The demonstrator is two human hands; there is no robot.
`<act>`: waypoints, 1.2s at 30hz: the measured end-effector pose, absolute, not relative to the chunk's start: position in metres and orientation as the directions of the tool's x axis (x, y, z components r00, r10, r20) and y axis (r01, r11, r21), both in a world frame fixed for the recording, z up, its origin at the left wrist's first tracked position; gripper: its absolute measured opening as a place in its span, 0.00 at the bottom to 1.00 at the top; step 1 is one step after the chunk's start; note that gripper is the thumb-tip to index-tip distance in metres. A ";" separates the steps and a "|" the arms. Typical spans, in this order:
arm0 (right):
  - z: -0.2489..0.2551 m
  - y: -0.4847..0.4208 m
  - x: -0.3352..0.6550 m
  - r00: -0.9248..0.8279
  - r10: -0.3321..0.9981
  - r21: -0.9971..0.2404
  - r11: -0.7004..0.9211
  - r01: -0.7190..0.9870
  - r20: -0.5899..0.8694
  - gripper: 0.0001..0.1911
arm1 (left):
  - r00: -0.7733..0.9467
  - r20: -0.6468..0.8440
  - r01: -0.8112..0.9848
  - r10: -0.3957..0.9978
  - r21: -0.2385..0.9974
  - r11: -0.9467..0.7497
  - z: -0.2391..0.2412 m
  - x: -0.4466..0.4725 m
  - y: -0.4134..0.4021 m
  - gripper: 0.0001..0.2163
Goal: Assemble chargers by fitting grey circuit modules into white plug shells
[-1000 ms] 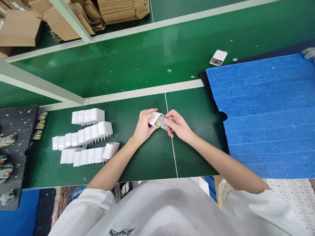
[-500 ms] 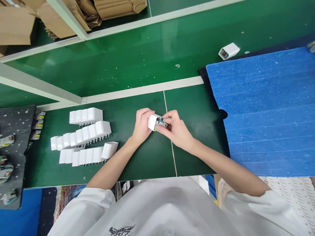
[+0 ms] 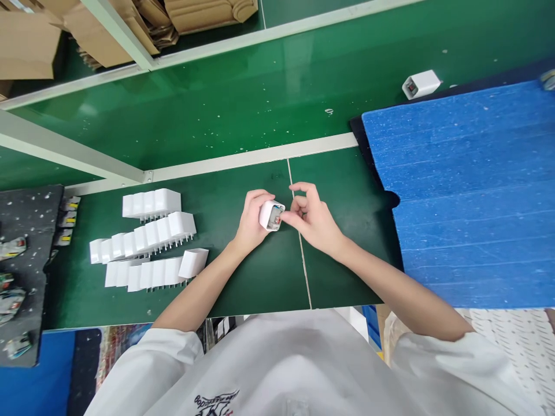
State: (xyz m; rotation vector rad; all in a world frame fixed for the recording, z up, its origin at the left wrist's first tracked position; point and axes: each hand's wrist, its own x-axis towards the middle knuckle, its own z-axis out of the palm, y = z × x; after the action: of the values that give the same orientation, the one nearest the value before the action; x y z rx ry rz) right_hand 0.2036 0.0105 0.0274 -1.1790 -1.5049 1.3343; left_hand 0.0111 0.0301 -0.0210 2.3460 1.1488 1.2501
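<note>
My left hand (image 3: 253, 218) is closed around a white charger housing (image 3: 267, 215), its open end turned to the right. Inside that opening sits a circuit board (image 3: 276, 218) with grey and reddish parts. My right hand (image 3: 315, 222) holds nothing; its thumb reaches to the opening, at or touching the board's end, while the index finger is raised apart from it. Left of my hands, several white charger housings (image 3: 150, 238) lie in slanting rows on the green table (image 3: 255, 283), metal prongs showing along their lower sides.
On the green belt (image 3: 243, 104) behind a pale rail lies another white charger housing (image 3: 422, 84) with parts inside. A blue mat (image 3: 468, 202) covers the right side. Circuit boards rest on a dark board (image 3: 26, 271) at far left. Cardboard (image 3: 208, 14) fills the upper shelf.
The circuit board has gone deeper into the housing in my left hand. My right fingers have opened off it. The belt's specks and the housing on it have shifted right.
</note>
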 end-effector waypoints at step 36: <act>0.038 0.012 0.216 -0.399 0.903 -0.922 0.006 0.387 -0.162 0.21 | 0.404 0.397 0.275 0.824 0.807 -0.523 -0.009 0.018 0.018 0.16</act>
State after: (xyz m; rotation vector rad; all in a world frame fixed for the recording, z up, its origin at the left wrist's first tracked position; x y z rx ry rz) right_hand 0.2160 0.0124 0.0378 -1.3228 -1.8015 1.3874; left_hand 0.0184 0.0177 -0.0095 2.0086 0.9338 1.0776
